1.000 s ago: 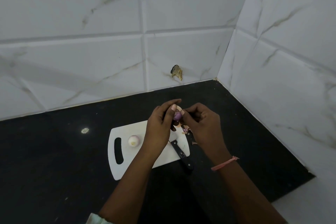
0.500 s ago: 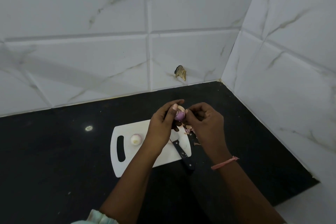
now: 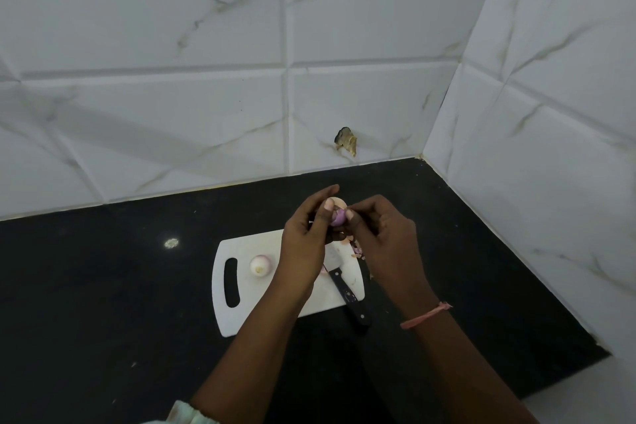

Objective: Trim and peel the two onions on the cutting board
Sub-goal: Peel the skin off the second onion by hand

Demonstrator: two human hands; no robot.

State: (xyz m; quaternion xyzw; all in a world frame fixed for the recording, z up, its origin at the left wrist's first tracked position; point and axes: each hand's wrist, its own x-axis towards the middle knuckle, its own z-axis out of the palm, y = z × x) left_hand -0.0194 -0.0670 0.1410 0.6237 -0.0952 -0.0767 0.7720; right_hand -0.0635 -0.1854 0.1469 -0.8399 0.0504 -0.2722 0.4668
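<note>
Hands (image 3: 304, 241) (image 3: 382, 237) grip purple onion (image 3: 338, 217) above unmarked cutting board (image 3: 247, 306).

One head-worn camera is looking forward and down from above the person's forearms, facing a far corner where tiled walls (image 3: 206, 79) are meeting a black countertop (image 3: 103, 303). It is sitting fairly near, centring the white cutting board (image 3: 241, 317) and both hands, with wide-angle bending at the edges.
</note>
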